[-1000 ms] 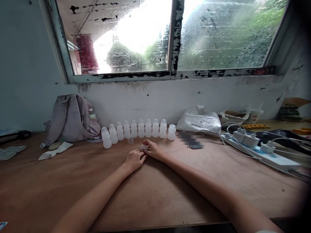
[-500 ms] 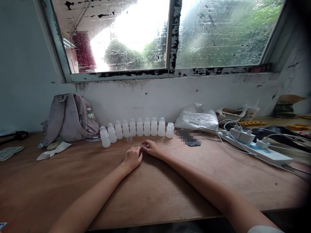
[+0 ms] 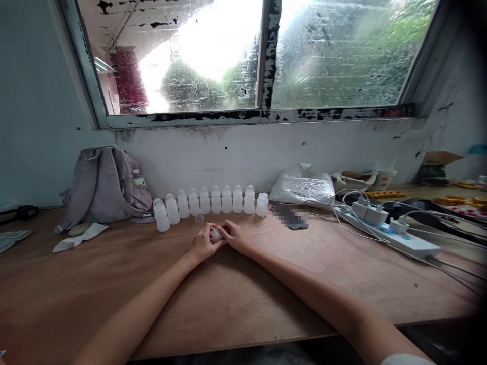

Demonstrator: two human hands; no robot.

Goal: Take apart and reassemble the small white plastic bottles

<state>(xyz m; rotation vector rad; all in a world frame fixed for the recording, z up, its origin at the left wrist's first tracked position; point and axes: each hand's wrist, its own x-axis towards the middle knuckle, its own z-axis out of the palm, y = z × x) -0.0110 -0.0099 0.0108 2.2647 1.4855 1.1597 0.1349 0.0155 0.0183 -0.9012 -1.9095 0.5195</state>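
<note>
My left hand [image 3: 203, 244] and my right hand [image 3: 235, 236] meet low over the table, fingers closed around a small whitish ribbed bottle ring [image 3: 216, 234]. The fingers partly cover it, so I cannot see whether a teat sits in it. Behind the hands stands a row of several frosted baby bottles [image 3: 216, 200], most wearing clear domed caps. At the row's right end, one bottle [image 3: 262, 205] stands upright with an open neck and no cap. A loose clear cap [image 3: 200, 217] lies in front of the row, just beyond my left hand.
A grey backpack [image 3: 108, 187] leans on the wall at left, with a white cloth strip [image 3: 80, 238] before it. To the right are a phone [image 3: 297, 219], a silvery plastic bag [image 3: 304, 186] and a power strip [image 3: 411, 243] with plugs and trailing cables.
The hands have turned and drawn together, and the ribbed ring, hidden before, now shows between the fingers. The view has shifted slightly; the bottles stand as before.
</note>
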